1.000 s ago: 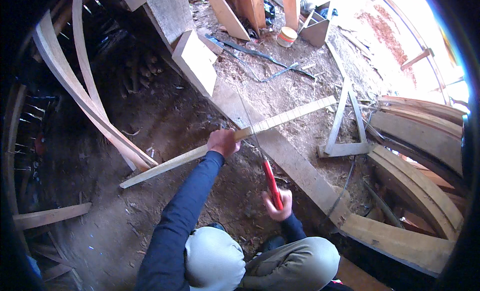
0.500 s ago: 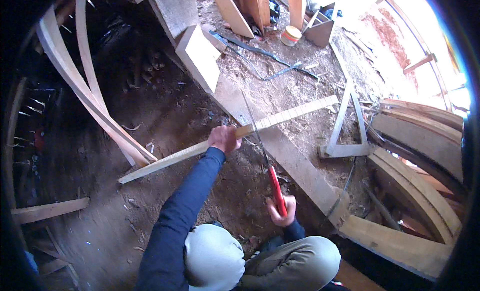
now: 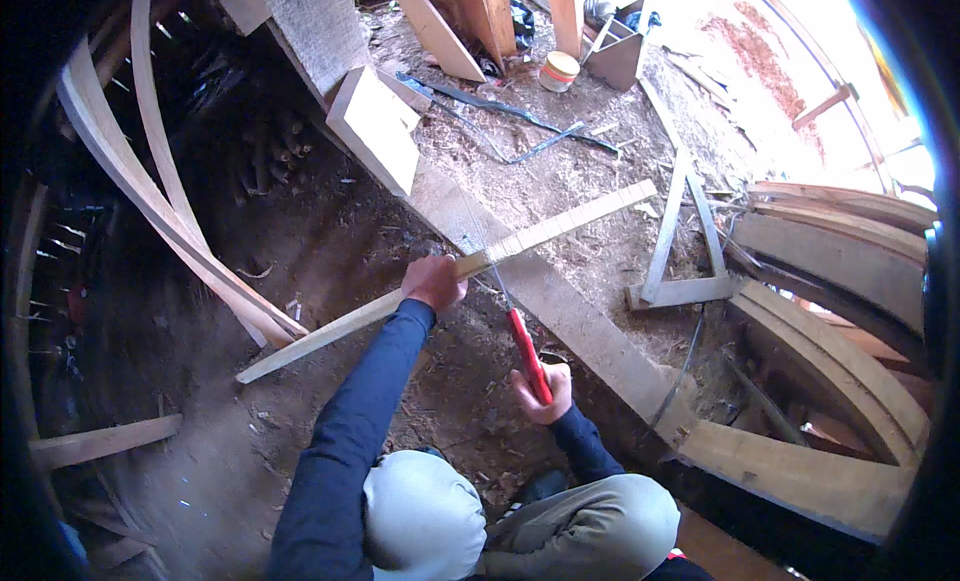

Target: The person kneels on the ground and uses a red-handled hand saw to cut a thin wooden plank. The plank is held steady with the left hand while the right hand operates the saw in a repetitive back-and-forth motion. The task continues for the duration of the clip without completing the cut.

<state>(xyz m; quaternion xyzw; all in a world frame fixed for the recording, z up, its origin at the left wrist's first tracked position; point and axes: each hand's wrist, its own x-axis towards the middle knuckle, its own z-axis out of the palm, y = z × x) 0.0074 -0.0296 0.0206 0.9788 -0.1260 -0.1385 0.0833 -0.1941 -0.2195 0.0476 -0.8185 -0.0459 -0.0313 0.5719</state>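
Observation:
A long, narrow wooden strip point(image 3: 570, 224) lies across a thick timber beam point(image 3: 590, 321), with several thin marks or cuts across its far right part. My left hand point(image 3: 435, 282) is closed around the strip just left of the beam. In my right hand point(image 3: 543, 392), below the strip, is the red handle of a handsaw point(image 3: 527, 353). The saw's thin blade runs up from the handle and meets the strip just right of my left hand; its far part is faint against the beam.
A pale wood block point(image 3: 375, 126) rests on the beam's upper part. Beyond are a blue-black strap point(image 3: 530, 123), a round tub point(image 3: 559, 71) and a wooden triangle frame point(image 3: 680, 293). Curved timbers stand at left point(image 3: 170, 201) and right point(image 3: 835, 371). Shavings cover the ground.
My right hand and the saw have shifted up and left, the blade passing further across the strip. My left hand keeps its grip. The whole view has moved slightly.

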